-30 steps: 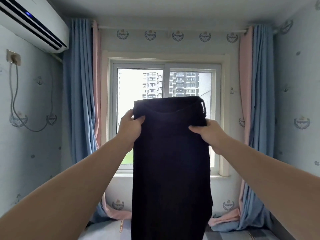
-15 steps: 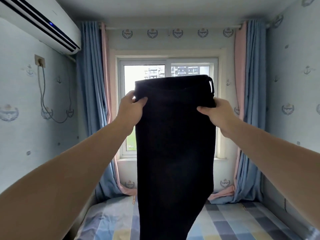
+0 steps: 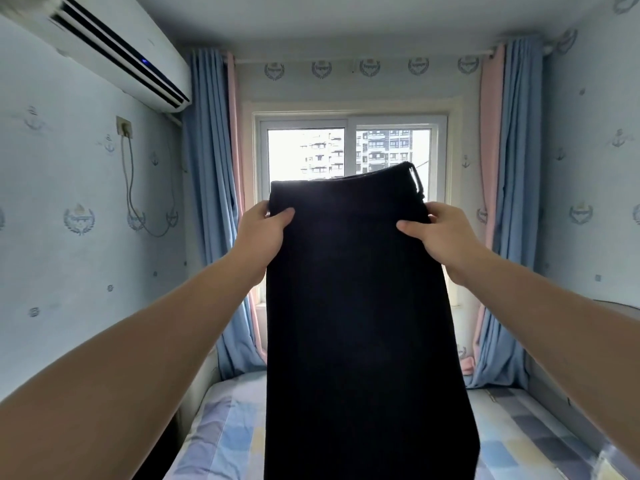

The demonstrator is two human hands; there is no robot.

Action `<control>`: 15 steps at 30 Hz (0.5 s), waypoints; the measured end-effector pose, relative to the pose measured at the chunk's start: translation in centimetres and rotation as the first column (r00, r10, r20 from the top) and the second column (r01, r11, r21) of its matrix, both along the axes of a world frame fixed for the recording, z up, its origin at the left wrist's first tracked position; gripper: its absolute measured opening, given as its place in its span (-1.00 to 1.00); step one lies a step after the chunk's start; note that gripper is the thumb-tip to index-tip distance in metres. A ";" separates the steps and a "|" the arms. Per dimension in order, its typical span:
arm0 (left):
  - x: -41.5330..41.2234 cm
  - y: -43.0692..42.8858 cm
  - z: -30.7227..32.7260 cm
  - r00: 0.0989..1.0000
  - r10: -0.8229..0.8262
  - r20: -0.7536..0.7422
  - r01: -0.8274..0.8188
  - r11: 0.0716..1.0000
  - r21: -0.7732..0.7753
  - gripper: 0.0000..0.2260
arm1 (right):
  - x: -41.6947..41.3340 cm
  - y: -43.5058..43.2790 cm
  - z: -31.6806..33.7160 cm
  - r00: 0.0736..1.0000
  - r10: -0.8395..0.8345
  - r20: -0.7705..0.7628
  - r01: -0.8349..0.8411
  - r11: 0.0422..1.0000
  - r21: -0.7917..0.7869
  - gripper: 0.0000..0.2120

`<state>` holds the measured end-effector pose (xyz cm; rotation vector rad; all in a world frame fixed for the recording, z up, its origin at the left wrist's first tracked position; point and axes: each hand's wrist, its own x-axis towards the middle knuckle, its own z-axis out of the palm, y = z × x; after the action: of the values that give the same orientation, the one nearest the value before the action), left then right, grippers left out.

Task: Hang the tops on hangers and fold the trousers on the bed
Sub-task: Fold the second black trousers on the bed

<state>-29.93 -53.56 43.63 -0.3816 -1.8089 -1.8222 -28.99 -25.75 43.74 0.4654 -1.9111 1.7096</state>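
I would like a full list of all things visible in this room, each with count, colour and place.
trousers: one, black, held up before the window
bed: one, checked blue and yellow sheet, below
window: one, white frame, far wall
curtains: two, blue with pink edges, beside the window
air conditioner: one, white, upper left wall
wall socket: one, beige, left wall
cable: one, pale, below the socket
left hand: one, grips the trousers' left edge
right hand: one, grips the trousers' right edge

Open air both sides of hanging trousers [image 3: 360, 306], out to side walls [image 3: 69, 271]. Below, bed [image 3: 221, 434] strips showing left and right, middle blocked by cloth. Up left, air conditioner [image 3: 114, 53] jutting from wall.
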 end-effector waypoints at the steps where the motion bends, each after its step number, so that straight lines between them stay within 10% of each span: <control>1: 0.1 -0.4 -0.5 1.000 0.006 0.015 -0.005 1.000 -0.001 -0.79 | 0.0 -0.4 -0.4 1.000 0.003 0.012 -0.003 1.000 0.003 -0.83; 15: -11.6 -8.8 -14.5 0.969 0.022 0.244 -0.039 0.997 0.066 -0.84 | -13.1 -8.8 -12.6 0.964 -0.004 0.266 -0.016 0.997 0.075 -0.82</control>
<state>-41.50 -62.35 29.11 -0.1050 -1.8918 -1.9764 -42.04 -34.51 31.12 0.2799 -2.1718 1.7820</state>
